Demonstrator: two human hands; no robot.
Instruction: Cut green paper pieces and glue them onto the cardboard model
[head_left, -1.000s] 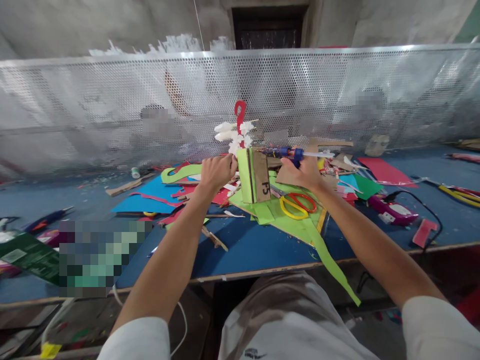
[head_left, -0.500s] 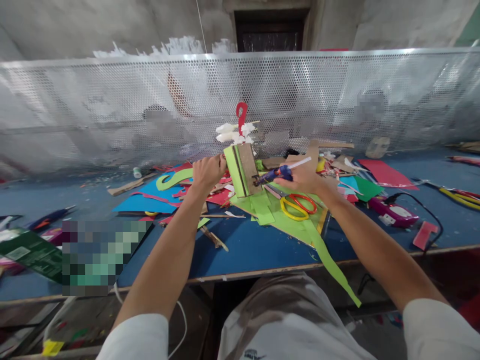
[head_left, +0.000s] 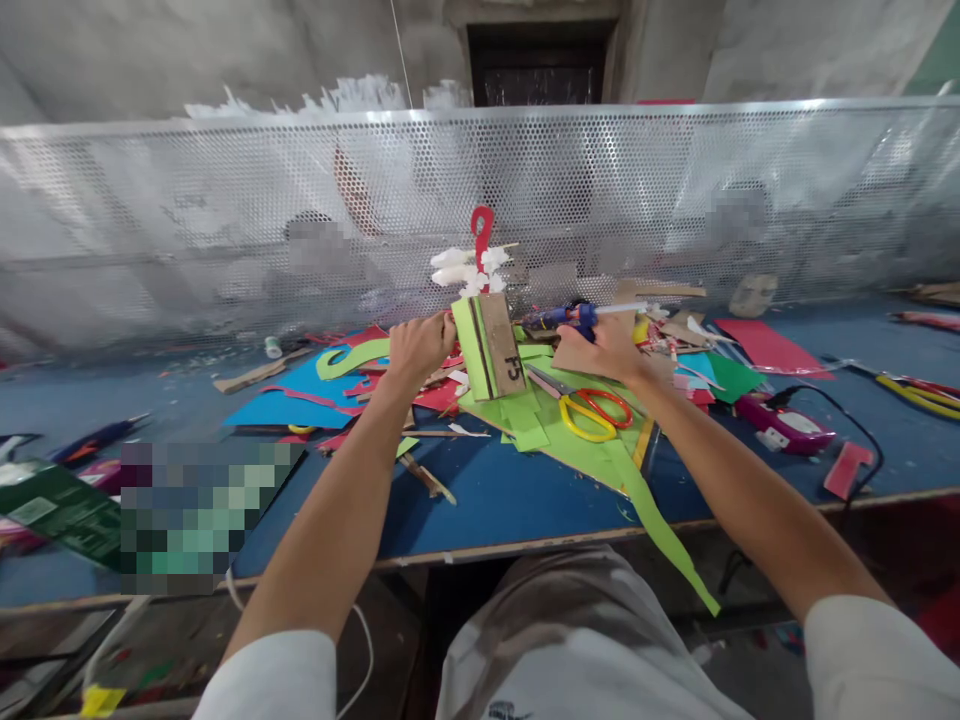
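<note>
My left hand (head_left: 418, 345) is closed on the left side of a cardboard piece (head_left: 501, 345) faced with green paper, holding it upright over the blue table (head_left: 510, 490). White fluffy bits and a red curl (head_left: 481, 232) stick up behind its top. My right hand (head_left: 606, 347) grips a blue glue gun (head_left: 564, 317) with a white glue stick out the back; its nozzle points left, just to the right of the cardboard's top. Yellow and red scissors (head_left: 595, 410) lie on green paper (head_left: 585, 435) below my right hand.
Coloured paper scraps and cardboard offcuts litter the table's middle and right. A pink and white tool (head_left: 784, 422) with a black cord lies at right. A perforated metal screen (head_left: 225, 220) runs along the back. A green packet (head_left: 64, 510) lies at the left edge.
The glue gun rose from the cardboard's right face and levelled out near its top. The cardboard piece turned slightly, its marked brown face showing again.
</note>
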